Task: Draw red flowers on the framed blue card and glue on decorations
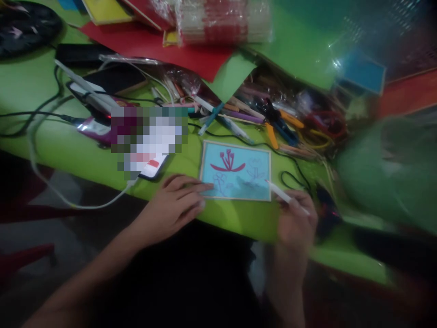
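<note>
A light blue card (236, 171) with a pale border lies on the green table (68, 150) near its front edge. A red flower shape and faint drawn outlines show on it. My left hand (177, 205) rests flat on the table, its fingertips touching the card's lower left corner. My right hand (296, 217) is closed around a thin white pen-like tool (285, 197), whose tip sits at the card's right edge.
A phone (153, 166) on a white cable (44, 177) lies left of the card. Behind the card sit pens, pliers with orange handles (273, 132), scissors, red and green paper sheets (191, 54), and a wrapped stack of sticks (221, 20). A blurred green bag (385, 173) fills the right.
</note>
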The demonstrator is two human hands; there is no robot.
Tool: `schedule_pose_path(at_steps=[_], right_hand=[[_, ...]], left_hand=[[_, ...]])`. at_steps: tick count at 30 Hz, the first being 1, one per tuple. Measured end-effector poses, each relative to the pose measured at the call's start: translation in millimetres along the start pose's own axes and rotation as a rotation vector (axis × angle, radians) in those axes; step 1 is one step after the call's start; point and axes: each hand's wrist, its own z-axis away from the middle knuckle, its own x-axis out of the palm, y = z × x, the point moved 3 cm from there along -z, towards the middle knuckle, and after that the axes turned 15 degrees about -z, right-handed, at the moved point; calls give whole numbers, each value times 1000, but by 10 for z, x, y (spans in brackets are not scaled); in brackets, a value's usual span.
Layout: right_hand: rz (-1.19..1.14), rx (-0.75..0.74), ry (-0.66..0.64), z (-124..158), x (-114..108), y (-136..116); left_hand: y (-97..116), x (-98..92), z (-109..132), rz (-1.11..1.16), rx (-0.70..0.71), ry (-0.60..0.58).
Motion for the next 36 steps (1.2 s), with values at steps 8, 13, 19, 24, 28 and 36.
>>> schedule_pose_path(at_steps=[8,13,19,24,28,36], right_hand=[[78,-7,-229,-30,482,-57],[192,162,-380,-80,682,110],[315,213,-354,-104,571,242],[368,192,-328,-70,583,229],[422,181,-334,-34,657,193],[438,186,-340,-15,686,176]], left_hand=[[-27,31,0,-34,44,85],[-30,35,2,-45,51,135],[-28,29,-18,-34,37,192],[-26,23,-25,-25,39,212],[-24,25,-22,-16,40,219],[-32,42,-16,-15,42,220]])
